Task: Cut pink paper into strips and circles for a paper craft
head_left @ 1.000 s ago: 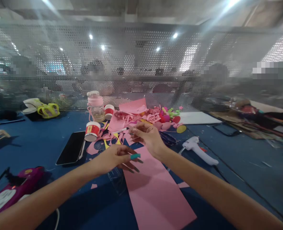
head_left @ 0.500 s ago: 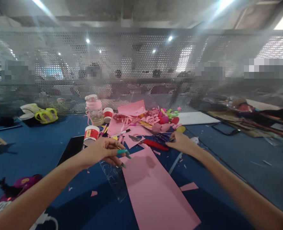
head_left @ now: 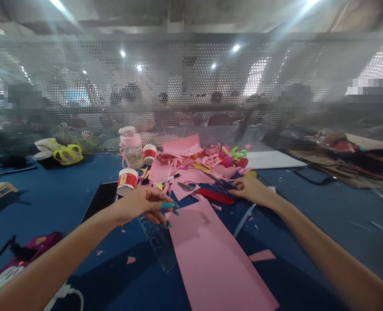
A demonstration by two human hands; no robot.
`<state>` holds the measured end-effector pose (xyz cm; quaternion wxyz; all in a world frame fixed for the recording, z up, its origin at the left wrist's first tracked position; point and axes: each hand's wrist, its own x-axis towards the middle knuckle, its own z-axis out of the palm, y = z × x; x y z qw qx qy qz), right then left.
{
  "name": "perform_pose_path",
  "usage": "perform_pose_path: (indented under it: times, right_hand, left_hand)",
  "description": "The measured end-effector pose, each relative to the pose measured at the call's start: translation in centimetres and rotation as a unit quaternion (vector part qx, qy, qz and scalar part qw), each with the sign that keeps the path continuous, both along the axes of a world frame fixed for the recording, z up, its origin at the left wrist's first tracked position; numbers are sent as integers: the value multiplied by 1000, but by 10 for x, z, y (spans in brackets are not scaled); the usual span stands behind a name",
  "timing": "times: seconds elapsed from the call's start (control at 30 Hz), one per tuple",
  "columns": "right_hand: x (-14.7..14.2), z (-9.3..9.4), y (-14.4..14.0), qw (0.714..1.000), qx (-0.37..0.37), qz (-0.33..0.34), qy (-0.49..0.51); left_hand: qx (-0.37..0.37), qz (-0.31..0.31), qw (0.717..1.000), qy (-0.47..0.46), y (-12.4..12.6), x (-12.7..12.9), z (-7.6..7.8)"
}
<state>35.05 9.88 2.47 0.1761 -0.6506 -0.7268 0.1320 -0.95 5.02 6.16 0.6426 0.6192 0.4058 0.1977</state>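
Note:
A long pink paper sheet point(head_left: 211, 259) lies on the blue table point(head_left: 55, 203) in front of me, with a clear ruler point(head_left: 161, 248) along its left edge. My left hand point(head_left: 144, 205) hovers at the sheet's top left corner, fingers pinched together; whether it holds anything is unclear. My right hand point(head_left: 251, 190) reaches forward and curls its fingers on dark scissors point(head_left: 224, 185). A red-handled cutter point(head_left: 211, 195) with a bare blade lies just left of that hand.
A heap of pink paper cuttings point(head_left: 191, 166) lies beyond the sheet. A dark phone point(head_left: 100, 198), two paper cups point(head_left: 126, 179), a pink bottle point(head_left: 131, 147) stand left of it. A white sheet point(head_left: 271, 160) lies right. A perforated partition point(head_left: 191, 86) closes the far edge.
My right hand left the spot above the sheet, went forward and right, and settled on the scissors. My left hand shifted slightly forward to the sheet's corner.

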Motion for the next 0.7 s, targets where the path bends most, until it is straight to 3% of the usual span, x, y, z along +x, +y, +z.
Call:
perform_pose_path:
  times: [0.1,0.23,0.27,0.37,0.47,0.53,0.57,0.6,0.7]
  right_hand:
    - [-5,9,-11,985,-28,-14,168]
    - [-31,18,-30,894,-119,46,430]
    - [-39,19,-35,858,-139,58,492]
    - [-60,19,-47,711,-234,96,656]
    - [-73,15,-55,561,-353,182,726]
    - [-78,12,-58,491,-392,242,740]
    - [-79,10,-59,480,-402,256,736]
    - [-81,9,-59,487,-411,258,727]
    - [-85,9,-60,572,-391,206,691]
  left_hand:
    - [-19,14,1000,-10,3,-3,-2]
    - [-39,28,998,-34,10,-10,-2]
    - [-39,26,998,-41,12,-12,-1]
    - [-36,27,998,-53,16,-18,1]
    - [-49,29,996,-65,17,-22,4]
    - [-63,25,995,-74,17,-24,5]
    - [-69,24,994,-79,17,-24,5]
    - [-73,24,994,-83,17,-24,5]
    - [-78,29,993,-89,17,-24,5]
